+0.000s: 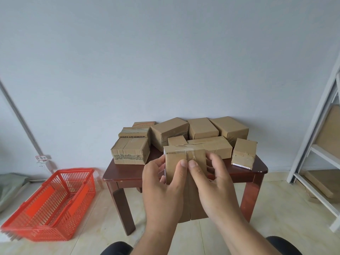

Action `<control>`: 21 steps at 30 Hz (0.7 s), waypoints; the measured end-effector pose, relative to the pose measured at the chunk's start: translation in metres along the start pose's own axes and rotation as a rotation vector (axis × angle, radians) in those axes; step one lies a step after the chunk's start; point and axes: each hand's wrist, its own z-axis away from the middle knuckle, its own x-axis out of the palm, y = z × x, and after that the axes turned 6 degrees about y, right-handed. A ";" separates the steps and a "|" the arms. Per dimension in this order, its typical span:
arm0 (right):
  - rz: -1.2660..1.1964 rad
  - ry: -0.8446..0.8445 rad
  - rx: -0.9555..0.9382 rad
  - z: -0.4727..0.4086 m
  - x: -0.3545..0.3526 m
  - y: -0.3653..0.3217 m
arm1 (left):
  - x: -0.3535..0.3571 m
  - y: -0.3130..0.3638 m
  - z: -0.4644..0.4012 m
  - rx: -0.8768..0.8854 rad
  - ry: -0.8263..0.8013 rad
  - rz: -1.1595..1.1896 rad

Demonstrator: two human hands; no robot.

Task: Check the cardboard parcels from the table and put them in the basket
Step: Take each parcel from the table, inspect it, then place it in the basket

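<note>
2 hands, left hand (161, 183) and right hand (211, 181), grip taped parcel (184, 153)

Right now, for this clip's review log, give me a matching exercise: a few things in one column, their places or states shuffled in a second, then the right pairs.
Things:
1. Red plastic mesh basket
2. Tall taped brown cardboard parcel
3. Dark reddish-brown wooden table
4. Small upright cardboard box with a white label

Places or states:
A. Stands at the table's right edge
B. Gripped by left hand and right hand
C. On the floor, left of the table
D. Bears the waiting parcels

Pairs: 1-C, 2-B, 3-D, 4-A
</note>
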 end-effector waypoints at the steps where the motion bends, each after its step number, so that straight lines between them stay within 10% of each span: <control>1: 0.006 0.005 -0.002 0.000 -0.001 -0.002 | 0.000 0.000 0.002 -0.003 -0.005 0.007; 21: -0.009 -0.003 0.108 0.014 0.006 0.004 | -0.002 -0.004 0.017 -0.107 -0.046 0.082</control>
